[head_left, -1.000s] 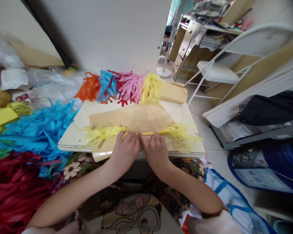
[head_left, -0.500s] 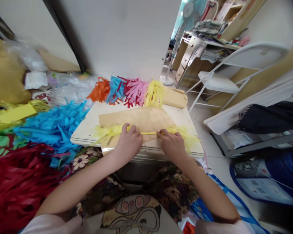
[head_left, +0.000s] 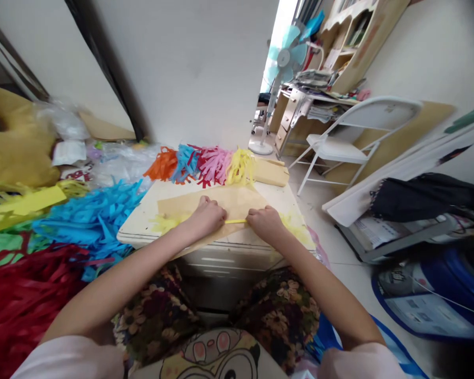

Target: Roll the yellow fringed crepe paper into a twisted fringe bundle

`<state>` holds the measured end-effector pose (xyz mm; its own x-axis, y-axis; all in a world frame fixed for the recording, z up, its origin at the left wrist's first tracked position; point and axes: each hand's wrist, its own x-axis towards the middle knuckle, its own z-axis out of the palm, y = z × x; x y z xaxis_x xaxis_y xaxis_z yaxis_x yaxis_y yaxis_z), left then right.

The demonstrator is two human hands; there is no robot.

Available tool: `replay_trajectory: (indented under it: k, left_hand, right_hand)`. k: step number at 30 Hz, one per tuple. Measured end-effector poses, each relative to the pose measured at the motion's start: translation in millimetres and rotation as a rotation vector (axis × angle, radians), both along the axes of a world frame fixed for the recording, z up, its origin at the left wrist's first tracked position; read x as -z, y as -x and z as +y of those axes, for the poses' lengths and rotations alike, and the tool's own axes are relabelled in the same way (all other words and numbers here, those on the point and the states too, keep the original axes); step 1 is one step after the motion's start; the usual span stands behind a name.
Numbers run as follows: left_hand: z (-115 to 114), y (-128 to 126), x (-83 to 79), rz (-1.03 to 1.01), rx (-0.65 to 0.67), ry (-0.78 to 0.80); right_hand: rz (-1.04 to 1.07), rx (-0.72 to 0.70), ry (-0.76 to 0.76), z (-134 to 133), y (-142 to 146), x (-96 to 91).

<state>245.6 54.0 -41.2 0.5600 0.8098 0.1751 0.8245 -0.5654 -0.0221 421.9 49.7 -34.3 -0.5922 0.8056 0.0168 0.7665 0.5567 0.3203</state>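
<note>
On the near half of the low table, I hold the yellow strip with both hands. Between the fists it is a narrow, taut cord; toward the table's left and right edges it splays into thin, papery fringe. The left hand and right hand are each clenched on it, with a short gap between them. Under the strip, a smooth brown sheet with angular edges lies flat on the table.

Along the table's far edge I observe a row of shaggy tassels in orange, blue, crimson, pink and yellow, touching a folded brown packet. Left of the table are loose heaps of crinkled blue strips and dark red strips.

I cannot make out the fingertips, curled out of sight. The left forearm covers part of the fringe; the right fringe is blurred. The red heap is cut off by the frame.
</note>
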Motion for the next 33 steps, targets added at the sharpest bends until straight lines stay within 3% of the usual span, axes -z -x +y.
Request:
replay_trajectory:
  k: [7, 14, 17, 25, 31, 33]
  left_hand:
    - [-11, -11, -4.1, 0.059, 0.004, 0.009]
    - [10, -1, -6.6, -0.015, -0.058, 0.154]
    - [13, 1, -8.1, -0.013, -0.045, 0.137]
    - [-8, -3, -32.5, 0.081, -0.037, -0.213]
    - [-29, 4, -60.6, 0.213, -0.031, -0.641]
    - [-39, 9, -71.0, 0.233, -0.009, -0.689]
  right_hand:
    - [-0.038, -0.100, -0.049, -1, 1, 9.9]
    - [-0.054, -0.098, -0.099, -3, 4, 9.6]
    - [-0.047, -0.072, -0.120, -3, 4, 8.0]
    - [0.046, 0.062, -0.168, -5, 14, -4.8]
    - [0.111, 0.113, -0.232, -19, 22, -33.2]
    - [0.119, 0.096, -0.237, -30, 20, -44.1]
